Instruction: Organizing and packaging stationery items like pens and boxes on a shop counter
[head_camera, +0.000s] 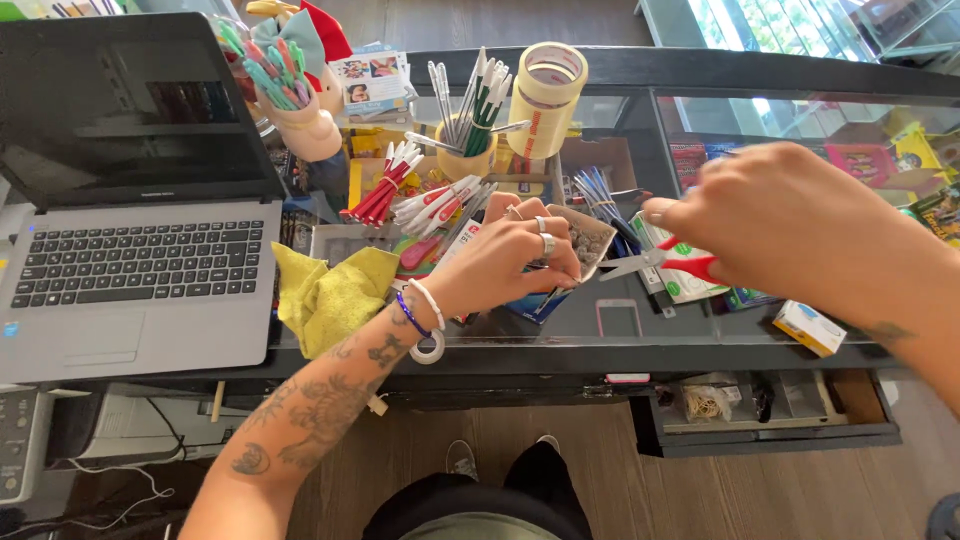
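Scissors (665, 260) with red handles sat in the person's right hand (790, 225), fingers closed through the loops and the blades parted, their tips pointing left toward a small cardboard box (592, 240). That box was pinched shut-fisted by the left hand (515, 260), which wore several rings, with a roll of clear tape (428, 347) slung round the wrist like a bangle. Both hands met above the glass-topped table (560, 330), near its front edge.

Judging by the pose, the step in hand looked like cutting at the box's edge; the next move would call for holding the box steady and bringing the blades squarely onto the cardboard without nicking the left fingers close by.

Inside the box lay something grey and grainy, too small to identify. Behind it, a yellow cup (466, 155) held white pens upright, and a pale holder (300, 115) further left was stuffed with green and pink pens. Loose red-and-white pens (420, 195) lay fanned between them. A wide roll of beige tape (545, 100) stood beside the cup. An open drawer (765, 410) under the table showed rubber bands and small oddments.

A yellow cloth (330, 295) lay crumpled beside an open laptop (135, 200) at the left.
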